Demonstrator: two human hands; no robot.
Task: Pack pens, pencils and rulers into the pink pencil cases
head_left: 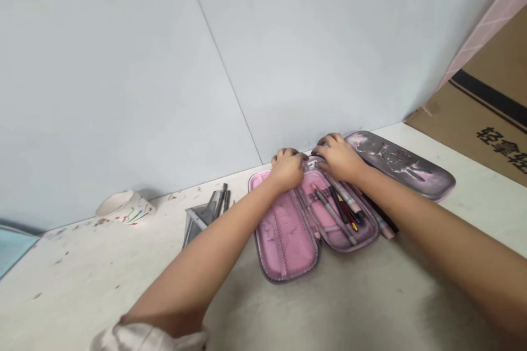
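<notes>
An open pink pencil case (302, 241) lies on the table, with a mesh pocket in its left half. Several pens (335, 208) rest in the right half. At the far end of the case, my left hand (288, 169) curls its fingers over the rim of the left half, close to the hinge. Beside it, my right hand (340, 158) bends over the far rim of the right half, near the zip. Parts of the fingertips on both hands are hidden behind the rim.
A dark purple embossed case (407, 164) lies to the right, near a cardboard box (486, 109). A paper cup (127, 207) lies tipped at the left by the wall. Dark pens (222, 200) and a grey pouch (193, 225) lie past my left forearm. Dark specks dot the table.
</notes>
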